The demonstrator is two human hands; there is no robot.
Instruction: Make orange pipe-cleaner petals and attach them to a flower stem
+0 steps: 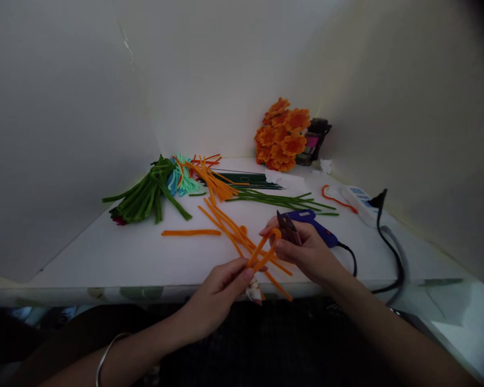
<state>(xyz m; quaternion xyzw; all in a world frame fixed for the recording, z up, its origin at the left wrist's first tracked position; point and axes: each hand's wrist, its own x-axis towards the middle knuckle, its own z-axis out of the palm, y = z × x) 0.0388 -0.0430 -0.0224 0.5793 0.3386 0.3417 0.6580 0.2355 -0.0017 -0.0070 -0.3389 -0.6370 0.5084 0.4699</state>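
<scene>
Near the table's front edge, my left hand (226,282) pinches the lower ends of an orange pipe cleaner (258,252) bent into a narrow loop. My right hand (312,255) has its fingers closed at the loop's rounded top, and a pair of dark snips (289,228) sits in the same hand, blades pointing up and away. Something white with brownish marks (254,291) shows under my left fingertips; I cannot make out what it is. Loose orange pipe cleaners (221,220) lie on the table just beyond my hands.
A blue glue gun (326,232) lies behind my right hand, its cord trailing right near a white power strip (363,204). Green pipe cleaners (145,193) are bundled at left. Dark thin stems (246,179) lie mid-table. Orange flowers (284,134) stand at the back.
</scene>
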